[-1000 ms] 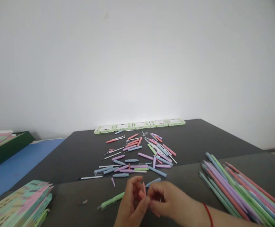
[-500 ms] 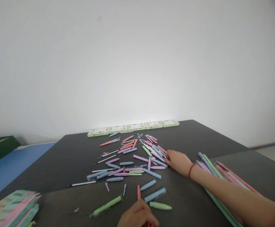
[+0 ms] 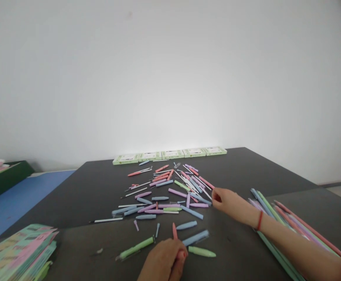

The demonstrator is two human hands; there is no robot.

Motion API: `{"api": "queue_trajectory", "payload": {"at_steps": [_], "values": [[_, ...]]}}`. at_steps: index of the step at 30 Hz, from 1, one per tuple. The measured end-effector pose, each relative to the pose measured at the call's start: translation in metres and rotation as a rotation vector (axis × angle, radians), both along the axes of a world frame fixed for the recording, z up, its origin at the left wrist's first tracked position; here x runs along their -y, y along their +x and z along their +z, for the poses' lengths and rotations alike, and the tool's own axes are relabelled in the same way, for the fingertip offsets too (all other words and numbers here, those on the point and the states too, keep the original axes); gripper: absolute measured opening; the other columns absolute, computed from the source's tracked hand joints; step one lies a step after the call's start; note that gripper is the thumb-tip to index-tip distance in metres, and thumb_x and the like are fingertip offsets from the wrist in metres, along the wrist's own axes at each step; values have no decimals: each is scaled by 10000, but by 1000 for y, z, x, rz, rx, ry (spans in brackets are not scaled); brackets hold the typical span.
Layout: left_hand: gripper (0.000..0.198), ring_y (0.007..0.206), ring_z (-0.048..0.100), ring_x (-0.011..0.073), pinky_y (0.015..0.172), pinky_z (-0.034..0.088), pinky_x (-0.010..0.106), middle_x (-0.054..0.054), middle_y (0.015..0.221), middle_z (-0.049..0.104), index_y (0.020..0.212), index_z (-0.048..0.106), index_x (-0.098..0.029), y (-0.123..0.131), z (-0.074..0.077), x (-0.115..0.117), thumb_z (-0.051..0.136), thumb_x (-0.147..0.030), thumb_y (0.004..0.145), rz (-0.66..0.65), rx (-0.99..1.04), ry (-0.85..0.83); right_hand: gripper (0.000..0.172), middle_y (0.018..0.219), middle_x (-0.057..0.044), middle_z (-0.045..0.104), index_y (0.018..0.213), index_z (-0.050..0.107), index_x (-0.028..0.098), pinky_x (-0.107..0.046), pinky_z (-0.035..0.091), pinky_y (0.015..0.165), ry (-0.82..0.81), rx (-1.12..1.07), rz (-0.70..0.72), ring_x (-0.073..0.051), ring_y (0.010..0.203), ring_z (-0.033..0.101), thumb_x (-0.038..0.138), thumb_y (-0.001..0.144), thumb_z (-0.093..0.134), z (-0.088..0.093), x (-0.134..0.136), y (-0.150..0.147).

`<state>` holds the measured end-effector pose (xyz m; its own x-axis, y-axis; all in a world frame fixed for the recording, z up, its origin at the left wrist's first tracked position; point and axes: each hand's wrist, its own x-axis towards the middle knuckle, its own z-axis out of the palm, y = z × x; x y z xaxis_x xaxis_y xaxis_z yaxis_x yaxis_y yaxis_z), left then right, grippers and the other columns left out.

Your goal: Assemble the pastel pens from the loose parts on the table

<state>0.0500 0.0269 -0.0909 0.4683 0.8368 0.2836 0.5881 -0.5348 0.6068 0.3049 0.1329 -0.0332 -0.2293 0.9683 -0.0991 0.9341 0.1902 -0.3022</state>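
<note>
Your left hand pinches a pink barrel; your right hand, grip unclear, may scatter parts beside the pile.

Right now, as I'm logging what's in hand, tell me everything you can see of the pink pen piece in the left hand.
The pink pen piece is a slim, matte, plastic-looking tube with a rounded, tapered tip. It points away from the person, leaning slightly left. Only its far end shows. The rest is hidden in the grip of the left hand, closed around it near the front of the dark table. A blue barrel lies just to its right, not touching.
</note>
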Motion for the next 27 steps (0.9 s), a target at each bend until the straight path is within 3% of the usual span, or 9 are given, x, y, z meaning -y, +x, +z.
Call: {"api": "queue_trajectory", "payload": {"at_steps": [3, 5, 7, 9, 15, 20, 24, 27], "values": [[138, 749, 577, 176, 675, 431, 242, 42, 819, 637, 860, 555, -196, 1, 13, 2, 420, -204, 888, 35, -30, -48, 99, 654, 40, 545, 763, 507, 181, -178, 385, 524, -127, -185, 99, -94, 581, 517, 174, 846, 453, 3, 35, 1], [191, 765, 573, 175, 684, 429, 245, 46, 827, 632, 844, 544, -193, 2, 21, 4, 373, -225, 920, 60, -2, -103, 79, 592, 66, 468, 768, 478, 190, -169, 330, 441, -315, -426, 111, -83, 494, 438, 188, 837, 439, 1, 59, 0], [230, 772, 570, 172, 676, 422, 245, 44, 825, 626, 844, 540, -192, 3, 25, 6, 329, -210, 932, 76, 20, -147, 49, 578, 74, 435, 779, 473, 191, -166, 287, 402, -477, -602, 111, -77, 458, 380, 190, 819, 446, -1, 78, -2], [212, 758, 566, 167, 662, 410, 243, 31, 804, 616, 855, 540, -193, 4, 28, 9, 338, -148, 899, 81, 5, -172, 33, 590, 71, 437, 778, 480, 187, -162, 272, 403, -532, -660, 128, -72, 464, 359, 169, 800, 464, -4, 91, -5], [183, 687, 550, 168, 641, 397, 259, 8, 753, 607, 861, 561, -197, 7, 31, 13, 448, -83, 772, 78, -139, -156, 86, 621, 69, 418, 729, 471, 178, -170, 275, 485, -442, -706, 189, -72, 552, 355, 98, 751, 495, -12, 105, -19], [184, 783, 561, 219, 753, 436, 339, 40, 813, 626, 823, 584, -200, 5, 25, 7, 457, -77, 771, 26, -247, 43, 84, 620, 68, 458, 711, 497, 171, -172, 284, 495, -367, -655, 177, -75, 562, 390, 94, 693, 525, -13, 107, -26], [246, 950, 566, 238, 829, 472, 336, 60, 992, 639, 967, 598, -218, 0, 17, 0, 533, -112, 755, 47, -86, 128, 70, 607, 70, 478, 723, 522, 172, -156, 288, 474, -370, -669, 131, -71, 546, 412, 112, 692, 542, -16, 109, -28], [213, 887, 596, 204, 694, 508, 239, 47, 976, 659, 1025, 615, -242, -3, 15, -1, 549, -241, 822, 16, 74, 12, 76, 616, 67, 502, 730, 554, 170, -146, 292, 467, -341, -601, 142, -68, 541, 432, 111, 685, 573, -20, 114, -36]]}}
